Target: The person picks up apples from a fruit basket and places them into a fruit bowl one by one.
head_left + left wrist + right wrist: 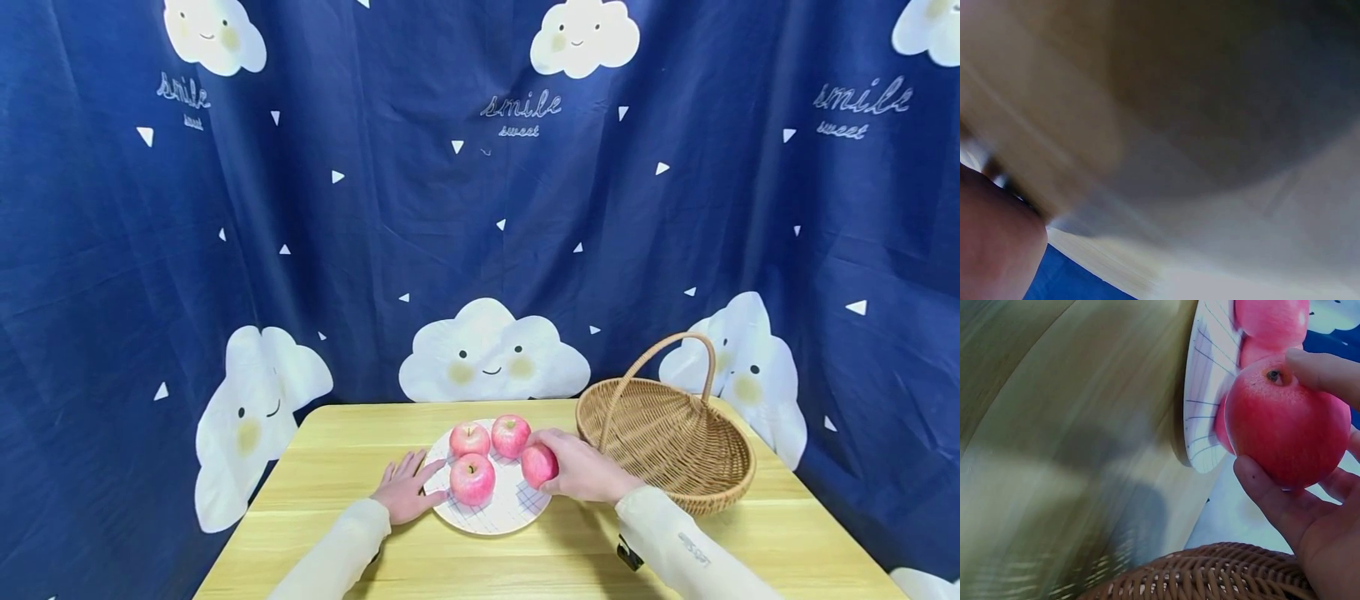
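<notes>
My right hand grips a red apple at the right edge of a white plate with a grid pattern. In the right wrist view, thumb and fingers curl round this apple, its stem end showing. Three more apples rest on the plate: one at the back left, one at the back right, and a front one. My left hand lies with fingers spread at the plate's left rim, thumb and forefinger reaching over it. The left wrist view is mostly blurred tabletop and shadow.
A wicker basket with a tall arched handle stands on the wooden table, just right of my right hand. Its rim also shows low in the right wrist view. Behind the table hangs a blue curtain with white clouds.
</notes>
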Demonstrator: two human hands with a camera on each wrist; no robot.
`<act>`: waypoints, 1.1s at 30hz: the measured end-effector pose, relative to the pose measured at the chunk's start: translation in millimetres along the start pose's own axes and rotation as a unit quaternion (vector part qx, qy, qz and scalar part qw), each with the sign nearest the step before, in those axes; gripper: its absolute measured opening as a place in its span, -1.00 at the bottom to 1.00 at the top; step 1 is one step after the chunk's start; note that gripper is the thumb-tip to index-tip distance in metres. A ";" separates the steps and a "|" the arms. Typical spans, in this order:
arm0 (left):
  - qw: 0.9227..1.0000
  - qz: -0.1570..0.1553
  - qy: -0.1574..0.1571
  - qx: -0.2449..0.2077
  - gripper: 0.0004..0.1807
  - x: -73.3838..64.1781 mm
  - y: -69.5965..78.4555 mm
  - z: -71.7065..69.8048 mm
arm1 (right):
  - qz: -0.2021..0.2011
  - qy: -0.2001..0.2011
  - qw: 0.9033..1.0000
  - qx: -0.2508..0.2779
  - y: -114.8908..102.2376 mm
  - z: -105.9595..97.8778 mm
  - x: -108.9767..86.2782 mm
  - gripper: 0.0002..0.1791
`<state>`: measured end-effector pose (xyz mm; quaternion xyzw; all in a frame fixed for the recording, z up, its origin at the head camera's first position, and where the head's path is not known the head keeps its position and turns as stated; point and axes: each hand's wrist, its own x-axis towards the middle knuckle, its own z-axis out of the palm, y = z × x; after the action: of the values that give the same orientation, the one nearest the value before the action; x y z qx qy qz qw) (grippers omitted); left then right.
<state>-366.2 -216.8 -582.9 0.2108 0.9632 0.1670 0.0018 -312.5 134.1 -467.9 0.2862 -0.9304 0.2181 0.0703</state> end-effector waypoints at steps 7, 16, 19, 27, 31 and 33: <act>1.000 0.003 0.003 0.002 -0.16 -1.0 0.1 -0.2 | 0.004 -0.004 1.000 -0.017 1.5 14.5 6.8 -0.22; 1.000 0.005 0.000 0.021 -0.22 -7.9 13.5 -13.6 | 0.016 -0.011 0.998 -0.062 -0.8 26.0 9.0 -0.19; 1.000 0.006 0.000 0.019 -0.22 -7.3 13.5 -13.8 | 0.015 -0.014 0.997 -0.075 0.1 29.7 9.5 -0.21; 1.000 0.010 0.005 -0.001 -0.21 -3.2 9.5 -7.5 | -0.002 -0.014 0.996 -0.090 1.7 34.7 7.4 -0.17; 1.000 0.010 0.011 0.007 -0.18 -1.3 4.6 -2.4 | -0.017 -0.007 0.996 -0.087 -0.5 33.0 4.4 -0.24; 1.000 0.013 0.015 0.005 -0.19 -1.3 3.9 -2.5 | -0.027 0.000 0.996 -0.083 -2.5 31.1 2.7 -0.33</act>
<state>-363.6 -214.8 -579.3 0.2205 0.9612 0.1651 -0.0156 -313.5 117.0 -494.2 0.3043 -0.9372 0.1382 0.0998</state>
